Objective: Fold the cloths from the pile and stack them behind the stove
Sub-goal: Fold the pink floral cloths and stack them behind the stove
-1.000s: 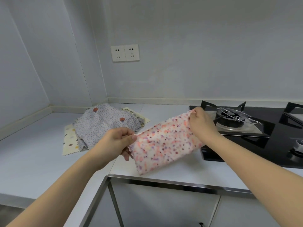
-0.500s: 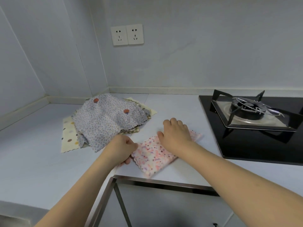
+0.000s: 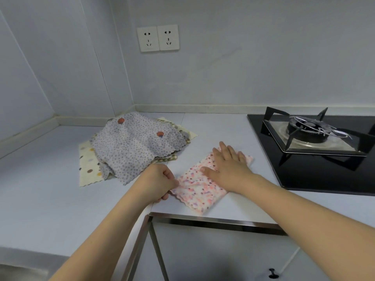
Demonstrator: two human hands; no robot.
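A pink speckled cloth (image 3: 197, 191), folded into a narrow strip, lies on the counter near its front edge. My left hand (image 3: 158, 182) pinches its left end with curled fingers. My right hand (image 3: 228, 164) presses flat on its far half, fingers straight. A pile of cloths (image 3: 134, 147) sits to the left, topped by a grey dotted cloth with two red motifs, with a cream dotted cloth (image 3: 87, 165) beneath. The black stove (image 3: 316, 157) stands to the right.
White counter (image 3: 40, 179) runs into the left corner, with a strip of it behind the stove along the wall. A double wall socket (image 3: 158, 38) is above. A metal-edged cabinet front (image 3: 213, 222) lies below the counter edge.
The pink cloth was held up stretched between both hands, then came down onto the counter. My right hand let go of its end and now presses flat on it.
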